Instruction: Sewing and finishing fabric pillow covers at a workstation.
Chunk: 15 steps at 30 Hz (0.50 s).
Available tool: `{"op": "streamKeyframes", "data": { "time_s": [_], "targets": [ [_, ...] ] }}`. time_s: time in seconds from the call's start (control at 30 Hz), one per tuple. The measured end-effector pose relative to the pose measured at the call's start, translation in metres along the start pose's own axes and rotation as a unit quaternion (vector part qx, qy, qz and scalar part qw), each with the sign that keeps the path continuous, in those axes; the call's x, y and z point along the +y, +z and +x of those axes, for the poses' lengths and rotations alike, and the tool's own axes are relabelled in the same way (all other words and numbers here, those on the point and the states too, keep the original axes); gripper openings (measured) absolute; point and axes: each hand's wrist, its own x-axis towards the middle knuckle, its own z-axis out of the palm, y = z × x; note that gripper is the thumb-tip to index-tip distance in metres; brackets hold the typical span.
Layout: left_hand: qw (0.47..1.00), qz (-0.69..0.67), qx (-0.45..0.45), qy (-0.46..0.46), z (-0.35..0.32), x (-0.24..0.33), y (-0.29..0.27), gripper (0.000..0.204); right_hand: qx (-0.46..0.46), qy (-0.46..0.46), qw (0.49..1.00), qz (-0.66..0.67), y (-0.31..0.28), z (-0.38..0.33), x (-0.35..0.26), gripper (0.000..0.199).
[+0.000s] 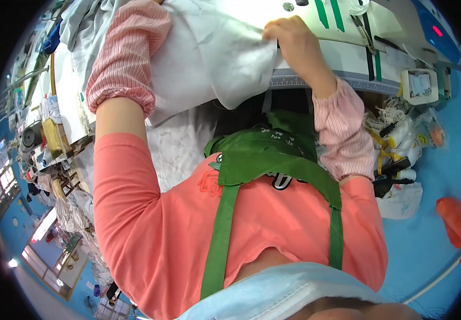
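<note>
From the head view, here's the white cloth (pixel 214 58), spread across the near side of the white table (pixel 337 56), and what shows of it runs left to right, its narrowing end pointing at the right hand (pixel 293 45). Its near edge droops in a soft rounded fold past the grey ruler (pixel 342 78) along the table's front. And the hands are well apart, the cloth lying between them! On the right, bent fingers are pinched down on the cloth's right corner, knuckles up. Over on the left, the striped sleeve (pixel 129 53) reaches far across, right beside the cloth and covering part of it. The left hand (pixel 158 1) is nearly all cut off by the top edge, just a sliver showing, so its grip I cannot tell. The cloth's far edge washes out in bright light, and the right thumb is hard to make out.
</note>
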Motion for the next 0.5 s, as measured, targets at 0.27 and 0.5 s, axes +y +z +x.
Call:
{"op": "streamKeyframes", "data": {
  "time_s": [0.27, 0.5],
  "targets": [
    [0.943, -0.206, 0.243, -0.099, -0.108, 0.05, -0.024, 0.046, 0.062, 0.385, 0.796, 0.463, 0.061, -0.159, -0.043, 0.032],
    [0.967, -0.069, 0.106, -0.222, -0.313, -0.041, 0.032, 0.054, -0.126, 0.364, 0.811, 0.439, 0.064, -0.139, -0.087, 0.014]
  ]
}}
